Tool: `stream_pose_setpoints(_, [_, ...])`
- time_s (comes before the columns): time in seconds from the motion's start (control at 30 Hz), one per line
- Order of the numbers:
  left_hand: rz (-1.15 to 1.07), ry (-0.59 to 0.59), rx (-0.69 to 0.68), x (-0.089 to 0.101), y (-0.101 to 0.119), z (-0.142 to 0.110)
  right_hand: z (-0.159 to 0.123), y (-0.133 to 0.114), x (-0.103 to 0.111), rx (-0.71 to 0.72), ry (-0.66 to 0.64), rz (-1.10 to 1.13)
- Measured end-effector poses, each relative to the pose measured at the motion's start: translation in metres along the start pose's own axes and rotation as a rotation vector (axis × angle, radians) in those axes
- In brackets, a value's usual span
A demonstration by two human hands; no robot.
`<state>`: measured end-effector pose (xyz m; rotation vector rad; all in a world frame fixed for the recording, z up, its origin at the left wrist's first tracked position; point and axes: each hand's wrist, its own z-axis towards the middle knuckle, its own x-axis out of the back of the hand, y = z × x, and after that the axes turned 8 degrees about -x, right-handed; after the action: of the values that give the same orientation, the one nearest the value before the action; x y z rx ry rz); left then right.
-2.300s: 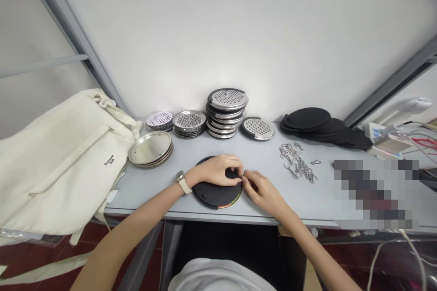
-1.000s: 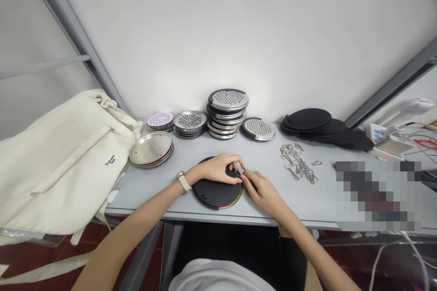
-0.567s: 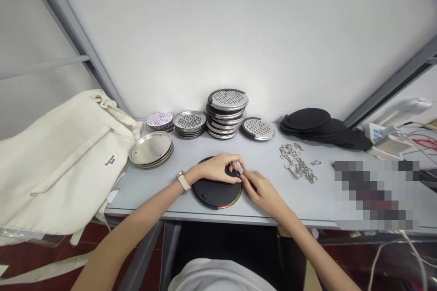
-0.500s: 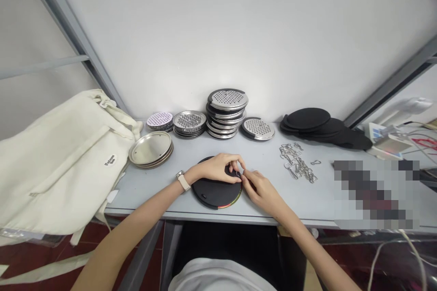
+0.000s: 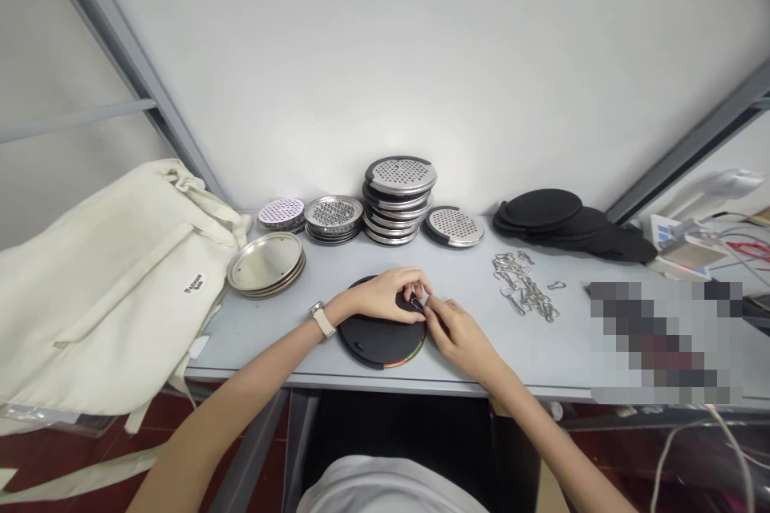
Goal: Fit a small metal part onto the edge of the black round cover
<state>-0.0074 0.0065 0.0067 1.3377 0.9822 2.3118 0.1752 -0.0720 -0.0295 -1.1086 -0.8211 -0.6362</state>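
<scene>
A black round disc (image 5: 383, 343) lies flat near the table's front edge, with a red and green band along part of its rim and a small slot near its lower left. Across its upper part lies my left hand (image 5: 391, 294), curled, its thumb and fingers closing at the disc's right edge. My right hand (image 5: 452, 330) is closed too, thumb and forefinger pinching a small metal snap hook (image 5: 416, 304) at that edge. The fingers of both hands nearly meet and hide part of the hook. Whether the hook passes through the disc cannot be seen.
Along the wall stand grater plates (image 5: 334, 212), a tall stack of black-edged graters (image 5: 401, 176) and a single one (image 5: 455, 226). Plain metal discs (image 5: 265, 263) lie left, beside a cream bag (image 5: 120, 280). Rightward are loose snap hooks (image 5: 526, 292) and black covers (image 5: 541, 210).
The snap hook now shows more between my fingers than 2.3 s ago, when it was mostly hidden. My fingertips have shifted slightly; both hands and the disc stay in place.
</scene>
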Motion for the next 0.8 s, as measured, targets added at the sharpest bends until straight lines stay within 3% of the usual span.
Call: stream_pose_setpoints(0.8, [-0.108,-0.036,0.064,0.0019,0.0013,-0.0011,-0.0012,0.0006,0.0018,0.037,-0.004,-0.016])
